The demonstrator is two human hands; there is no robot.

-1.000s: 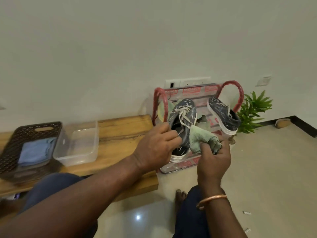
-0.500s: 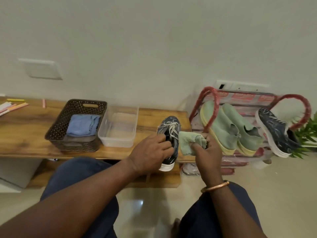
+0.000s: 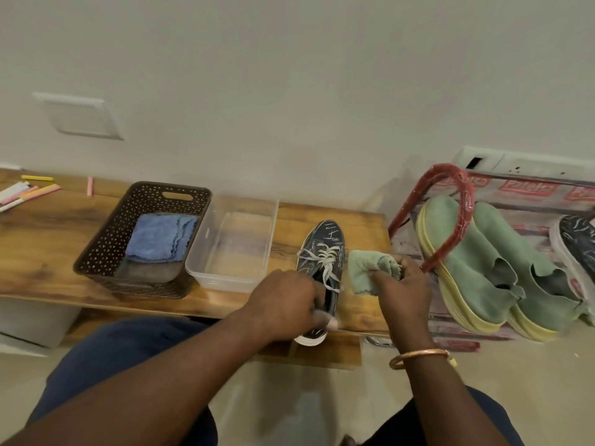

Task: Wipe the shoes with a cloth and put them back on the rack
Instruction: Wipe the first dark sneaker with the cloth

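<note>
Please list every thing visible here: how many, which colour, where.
Bench: one, brown wood, along the wall.
Basket: one, dark brown, on the bench.
Blue cloth: one, blue, inside the basket.
Container: one, clear, right of the basket.
Sticks: several, pink, yellow, white, bench's left end.
Held sneaker: one, dark, white laces, over bench's right end.
Green cloth: one, pale green, beside the held sneaker.
Rack: one, red frame, right of the bench.
Green shoes: two, green, yellow soles, on the rack.
Second sneaker: one, dark, on the rack, far right.
Wall plates: two, white, on the wall.
Bangle: one, copper, right wrist.
Left hand: one, grips the held sneaker.
Right hand: one, holds the green cloth.
</note>
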